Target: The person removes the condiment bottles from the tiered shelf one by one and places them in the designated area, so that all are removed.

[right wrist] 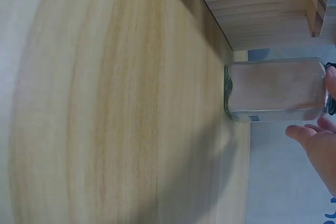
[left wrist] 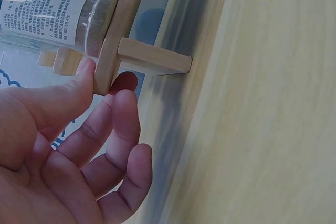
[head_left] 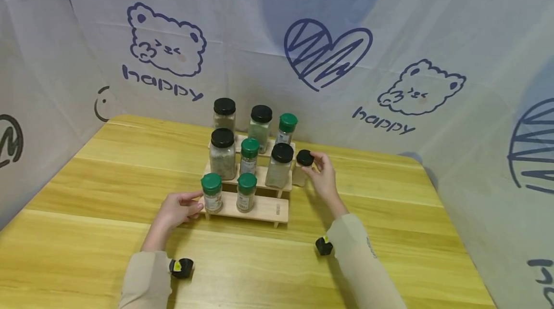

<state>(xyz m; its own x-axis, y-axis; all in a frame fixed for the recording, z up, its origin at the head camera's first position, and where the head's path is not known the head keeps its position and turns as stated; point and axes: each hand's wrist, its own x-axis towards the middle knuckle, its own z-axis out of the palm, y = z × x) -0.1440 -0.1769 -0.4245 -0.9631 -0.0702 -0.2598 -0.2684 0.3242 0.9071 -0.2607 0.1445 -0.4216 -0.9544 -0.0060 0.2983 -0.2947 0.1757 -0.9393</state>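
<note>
My left hand (head_left: 177,209) pinches the left end of the lowest step of a wooden spice rack (head_left: 266,210). In the left wrist view the thumb lies on the step's top and the index finger goes under its edge, close to a spice jar (left wrist: 52,14). Right of the rack, my right hand (head_left: 323,180) holds a black-lidded spice jar (head_left: 299,175) by its lid, thumb and fingers on opposite sides. In the right wrist view this glass jar (right wrist: 278,85) shows a pale brown filling, its base right at the tabletop.
Two green-capped jars, one of them here (head_left: 245,196), stand on the lowest step. Several black- and green-lidded jars fill the middle and top steps. A printed cloth (head_left: 246,73) hangs behind the wooden table (head_left: 259,270).
</note>
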